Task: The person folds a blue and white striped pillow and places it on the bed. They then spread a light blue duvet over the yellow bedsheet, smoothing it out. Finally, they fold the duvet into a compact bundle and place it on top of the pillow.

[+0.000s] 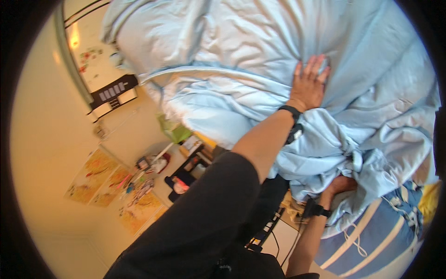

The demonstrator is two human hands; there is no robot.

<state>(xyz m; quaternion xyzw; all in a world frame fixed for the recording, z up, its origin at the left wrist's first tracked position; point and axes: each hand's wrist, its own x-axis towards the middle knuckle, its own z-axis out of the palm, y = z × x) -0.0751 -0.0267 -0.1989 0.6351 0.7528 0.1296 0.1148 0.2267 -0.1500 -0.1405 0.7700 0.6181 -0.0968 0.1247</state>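
A large light-blue satiny quilt (237, 42), heaped in loose folds, fills the upper and right parts of the view. A raised piped edge (209, 69) crosses it. My left hand (309, 83) lies palm down on the quilt with its fingers a little apart; a black band is around that wrist. Lower down, my right hand (341, 185) reaches in among bunched folds near a knotted-looking gather (353, 155). Cloth hides its fingers, so their grip does not show. The right wrist also wears a black strap (318, 210).
Blue cloth with cream stripes (366, 240) and a white cord (357, 240) lies at lower right, beside yellow fabric (430, 200). Dark cables (277, 240) hang near my right forearm. At left are a cluttered desk (167, 171), a green bag (174, 132) and wall pictures (92, 174).
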